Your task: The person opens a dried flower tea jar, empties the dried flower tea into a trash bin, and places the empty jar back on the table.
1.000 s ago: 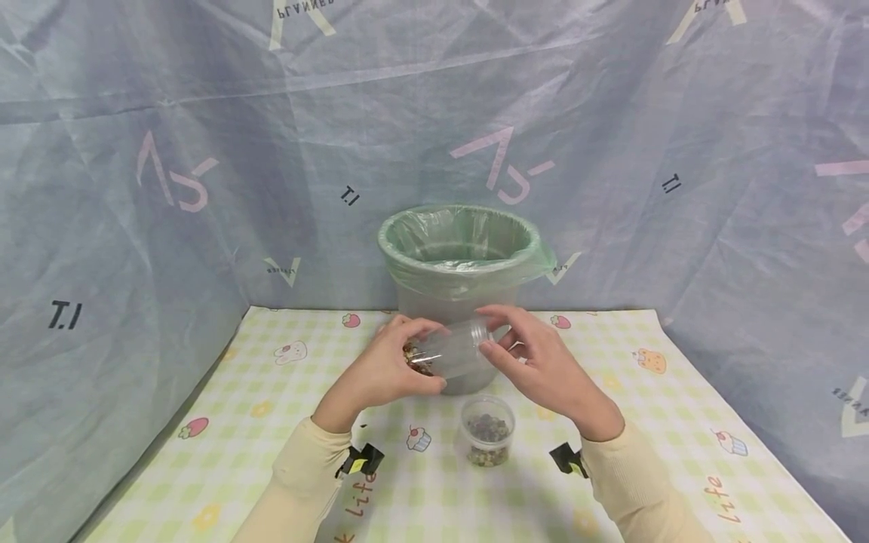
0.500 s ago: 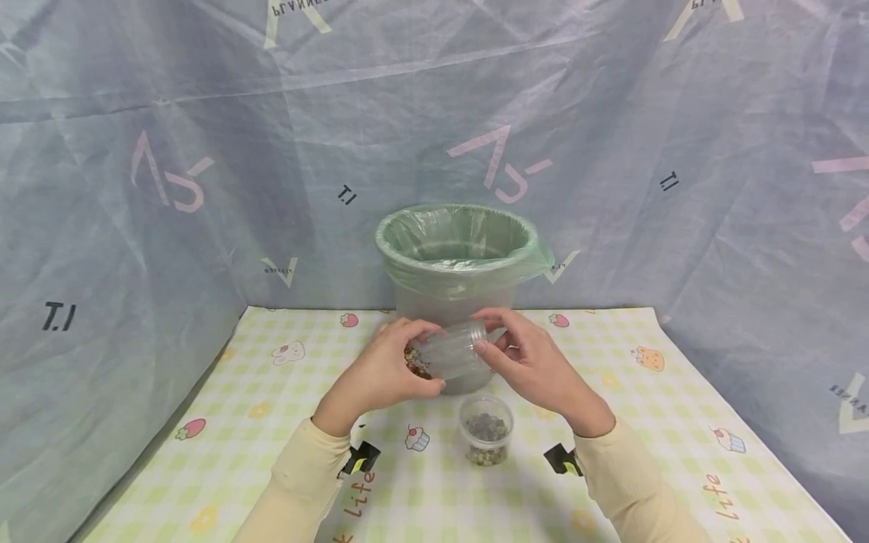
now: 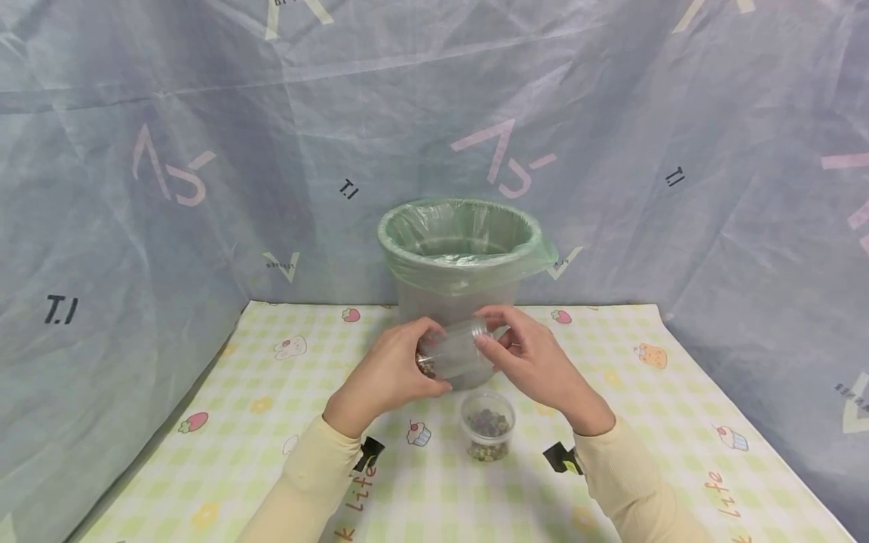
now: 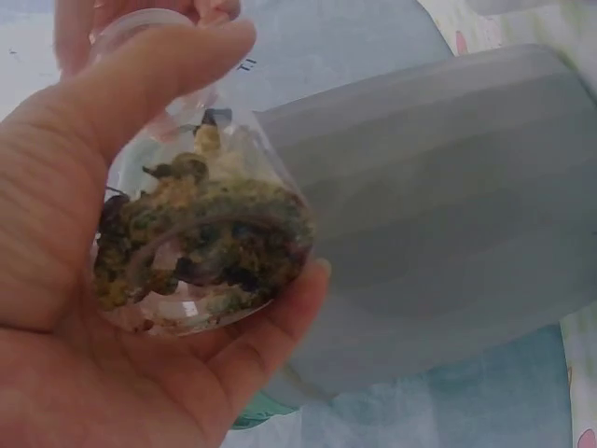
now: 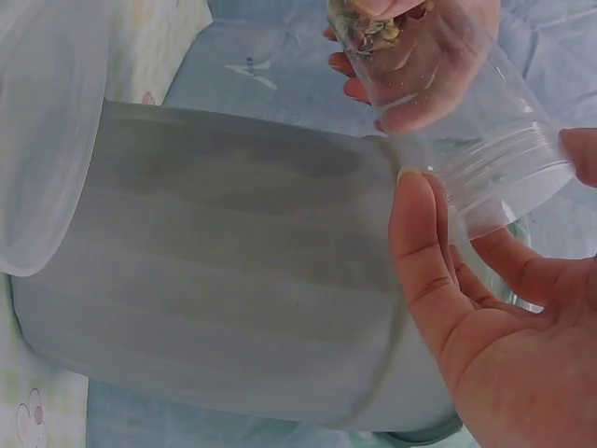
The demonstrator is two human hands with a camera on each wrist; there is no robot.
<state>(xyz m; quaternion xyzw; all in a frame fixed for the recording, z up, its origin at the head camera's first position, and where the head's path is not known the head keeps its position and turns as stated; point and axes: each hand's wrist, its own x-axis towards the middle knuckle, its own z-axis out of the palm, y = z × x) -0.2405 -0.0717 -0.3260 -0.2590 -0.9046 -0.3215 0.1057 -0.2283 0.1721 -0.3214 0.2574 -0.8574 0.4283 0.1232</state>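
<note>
A clear plastic jar (image 3: 456, 351) with a threaded neck lies tilted between both hands, its mouth toward the right. My left hand (image 3: 390, 368) grips its base, thumb and fingers wrapped round the wall. Inside, at the base end, dried brown, green and yellowish bits (image 4: 215, 243) are gathered. At the neck, the fingertips and thumb of my right hand (image 3: 532, 358) hold the rim; the right wrist view shows no lid on the threaded mouth (image 5: 513, 177). Just in front, a short clear tub (image 3: 489, 426) stands upright on the tablecloth, partly filled with similar dried pieces.
Behind the hands stands a grey bin (image 3: 428, 298) lined with a green plastic bag (image 3: 455, 279), its top open. A checked tablecloth (image 3: 292, 392) with printed cartoons covers the table. Blue-grey fabric (image 3: 305, 151) hangs at the back and both sides.
My left hand has shifted slightly right along the jar, and less of the dried bits shows past it. My right hand has moved a little left, its fingers still at the neck.
</note>
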